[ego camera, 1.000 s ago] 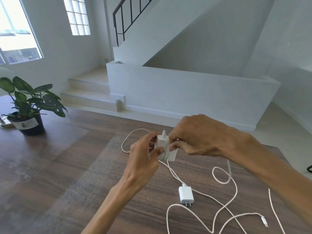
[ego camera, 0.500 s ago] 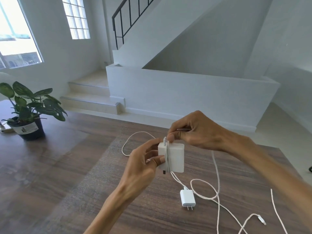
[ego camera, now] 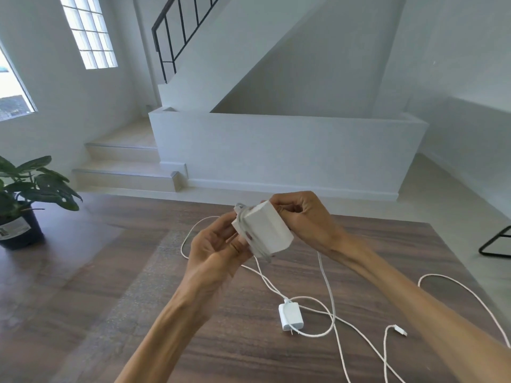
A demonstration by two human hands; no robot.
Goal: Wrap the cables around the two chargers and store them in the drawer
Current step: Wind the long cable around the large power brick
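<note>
Large white charger block (ego camera: 266, 230), centre frame above the wooden table (ego camera: 138, 313): left hand (ego camera: 214, 251) grips it steady while right hand (ego camera: 300, 214) pinches its cable (ego camera: 327, 283) for wrapping (small charger (ego camera: 290, 317) lies below, unwrapped).

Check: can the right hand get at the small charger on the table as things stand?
Probably not right away. The right hand is busy holding cable at the big charger. The small charger lies in the open on the table below it, only loose cable across it, so once freed, likely yes.
</note>
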